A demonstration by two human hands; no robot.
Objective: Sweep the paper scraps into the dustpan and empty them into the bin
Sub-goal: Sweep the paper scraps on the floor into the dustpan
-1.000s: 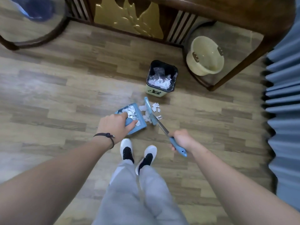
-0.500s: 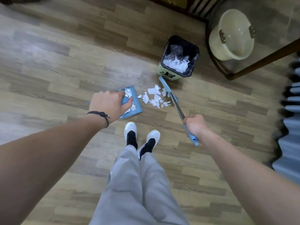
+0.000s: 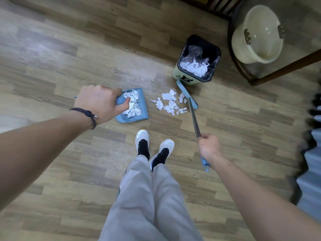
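Bin [image 3: 181, 73] and dustpan [image 3: 143, 108] hold scraps; floor scraps [image 3: 169, 103] between dustpan, gripped by left hand [image 3: 97, 103], and broom [image 3: 188, 100], gripped by right hand [image 3: 209, 146].

One head-worn wide-angle view looks steeply down from standing height at the wooden floor [image 3: 69, 58], both forearms reaching forward below.

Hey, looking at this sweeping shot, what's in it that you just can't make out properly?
All in the head view:
- Dustpan handle: covered by the left hand.
- Bin depth: paper and liner hide what lies underneath.
- Black marking on the bin's front: too small and foreshortened to read.
- Broom bristles: hidden under its blue head.
- Blue-grey shape at the right edge: blurred and cut off.
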